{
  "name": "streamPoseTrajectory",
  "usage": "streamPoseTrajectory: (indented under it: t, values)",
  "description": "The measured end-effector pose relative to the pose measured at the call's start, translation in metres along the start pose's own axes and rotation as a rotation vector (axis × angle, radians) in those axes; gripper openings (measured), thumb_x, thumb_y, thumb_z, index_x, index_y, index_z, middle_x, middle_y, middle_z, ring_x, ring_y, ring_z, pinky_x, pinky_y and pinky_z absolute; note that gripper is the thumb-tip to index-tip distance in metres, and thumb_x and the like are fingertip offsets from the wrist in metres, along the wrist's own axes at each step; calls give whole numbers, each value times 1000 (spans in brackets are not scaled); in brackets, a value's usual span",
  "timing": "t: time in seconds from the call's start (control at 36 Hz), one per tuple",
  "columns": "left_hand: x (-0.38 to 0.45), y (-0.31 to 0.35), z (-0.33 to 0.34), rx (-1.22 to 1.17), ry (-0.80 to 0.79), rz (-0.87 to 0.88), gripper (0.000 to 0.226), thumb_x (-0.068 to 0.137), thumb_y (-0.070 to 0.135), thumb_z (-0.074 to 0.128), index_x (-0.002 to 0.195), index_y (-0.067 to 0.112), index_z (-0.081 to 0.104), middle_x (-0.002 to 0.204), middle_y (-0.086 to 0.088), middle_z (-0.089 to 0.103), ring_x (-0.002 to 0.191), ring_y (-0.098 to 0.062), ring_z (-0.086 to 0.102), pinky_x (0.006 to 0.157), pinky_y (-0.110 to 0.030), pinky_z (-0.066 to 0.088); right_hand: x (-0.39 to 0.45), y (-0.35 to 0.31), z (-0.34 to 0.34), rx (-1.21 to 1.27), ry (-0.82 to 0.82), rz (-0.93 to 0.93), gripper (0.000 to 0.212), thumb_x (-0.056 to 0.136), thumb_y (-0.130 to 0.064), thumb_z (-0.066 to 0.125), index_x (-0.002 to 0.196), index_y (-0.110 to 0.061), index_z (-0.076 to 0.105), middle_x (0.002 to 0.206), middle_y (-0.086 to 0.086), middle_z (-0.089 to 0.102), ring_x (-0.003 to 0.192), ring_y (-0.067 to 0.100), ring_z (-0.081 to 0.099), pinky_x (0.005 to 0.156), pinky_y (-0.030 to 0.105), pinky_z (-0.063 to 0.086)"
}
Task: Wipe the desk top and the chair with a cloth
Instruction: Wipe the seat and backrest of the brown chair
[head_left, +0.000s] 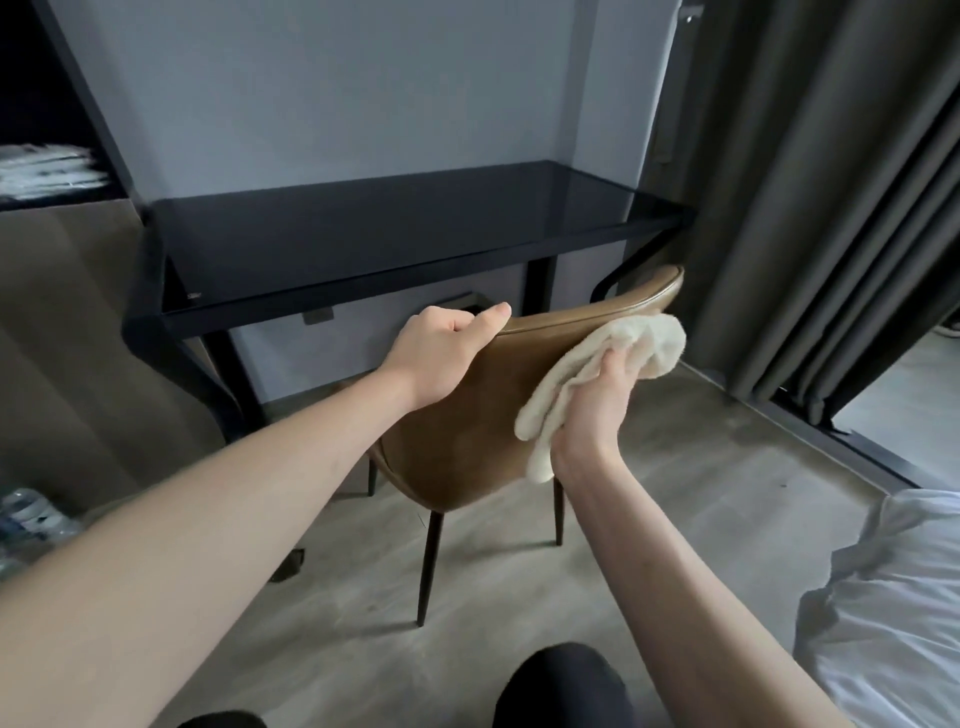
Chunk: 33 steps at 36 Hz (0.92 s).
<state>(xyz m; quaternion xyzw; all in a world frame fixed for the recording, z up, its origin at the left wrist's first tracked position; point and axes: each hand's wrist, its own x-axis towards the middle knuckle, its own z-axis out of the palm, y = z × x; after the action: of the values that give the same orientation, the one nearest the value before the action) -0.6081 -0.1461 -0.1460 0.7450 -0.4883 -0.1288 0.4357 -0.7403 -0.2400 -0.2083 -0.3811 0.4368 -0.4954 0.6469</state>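
Behind the brown leather chair (467, 431), which stands on the floor just in front of the black glass-topped desk (395, 234) with its backrest facing the camera, both hands are at work. The left hand (441, 353) grips the top edge of the backrest near its left end — thumb laid along the rim, the other fingers curled over the far side and hidden. The right hand (597, 400) holds the cream cloth (608, 364) bunched in its palm, the fingers closed around it, and presses it against the rear face of the backrest near the upper right corner.

The governing relation is this: the backrest's top edge runs left to right, rising slightly toward the right, and the cloth sits at its right end, while the unwiped span of leather lies to the left and below, toward the left hand. The right hand is the nearer one to the wiping zone; the left serves as a brace.

Judging from this position, the chair-wiping step is in progress, and the next stroke would likely travel leftward or downward across the leather. Whether the desk has been wiped cannot be told; its dark surface shows only reflections. The seat is hidden behind the backrest.

White bedding (893, 597) lies at lower right, and grey curtains (831, 208) hang to the right.
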Motion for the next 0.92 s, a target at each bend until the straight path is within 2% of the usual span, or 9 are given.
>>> streamPoseTrajectory:
  t: [0.14, 0.19, 0.31, 0.39, 0.44, 0.5, 0.58, 0.72, 0.92]
  values:
    - [-9, -18, -15, -17, -10, 2, 74, 97, 64, 43, 66, -2, 32, 59, -10, 35, 58, -19, 43, 66, -36, 36, 5, 3, -8, -42, -22, -205, 59, 109, -50, 32, 164, -37, 17, 164, -7, 32, 147, 13, 32, 116, 34, 26]
    - [-12, -24, -21, -38, -14, 2, 79, 94, 67, 43, 69, -7, 34, 62, -19, 37, 61, -26, 44, 67, -38, 36, 30, 5, -4, -21, 40, -115, 68, 102, -65, 26, 164, -36, 21, 162, -4, 36, 148, 17, 34, 117, 39, 27]
    - [-14, -25, -26, -64, -2, 21, 83, 89, 70, 41, 68, -10, 34, 66, -31, 39, 63, -39, 44, 66, -39, 37, 69, 21, -4, -14, 43, 100, 78, 89, -79, 26, 145, -32, 53, 134, -5, 63, 122, 17, 56, 101, 38, 35]
    - [-10, -23, -26, -85, -25, 29, 82, 92, 67, 40, 67, -10, 37, 66, -32, 40, 66, -46, 45, 66, -44, 38, 88, 48, -10, -36, 30, 214, 101, 72, -87, 24, 151, -28, 48, 149, 0, 54, 133, 25, 51, 115, 47, 32]
    - [-8, -23, -25, -98, -28, 39, 79, 93, 65, 42, 66, -9, 32, 64, -30, 35, 62, -45, 40, 64, -45, 35, 105, 71, -17, -39, 47, 304, 100, 78, -83, 24, 153, -20, 45, 152, 9, 51, 138, 32, 47, 120, 53, 30]
    - [-7, -25, -25, -107, -27, 39, 76, 92, 63, 43, 66, -7, 28, 63, -29, 30, 62, -45, 34, 62, -44, 32, 103, 89, -20, -20, 45, 384, 76, 100, -64, 24, 153, -14, 43, 148, 8, 51, 137, 30, 48, 120, 48, 33]
    - [-8, -27, -23, -113, -31, 37, 76, 91, 63, 44, 66, -6, 26, 64, -29, 29, 62, -44, 31, 62, -40, 31, 86, 99, -22, 29, -16, 281, 50, 111, -40, 31, 151, -14, 45, 136, 5, 58, 116, 25, 60, 105, 49, 49]
    - [-9, -24, -25, -122, -24, 64, 74, 91, 64, 43, 66, -5, 26, 64, -28, 29, 59, -29, 31, 61, -37, 31, 92, 78, -26, 73, 38, 461, 63, 91, -66, 43, 132, -22, 61, 137, 10, 60, 124, 32, 54, 111, 53, 38]
    - [-14, -21, -29, -107, -42, 38, 70, 92, 63, 42, 64, 0, 28, 60, -12, 31, 57, -19, 36, 63, -32, 33, 66, 5, -14, 92, -5, 312, 82, 93, -79, 37, 156, -27, 42, 162, 8, 38, 149, 25, 35, 125, 50, 21]
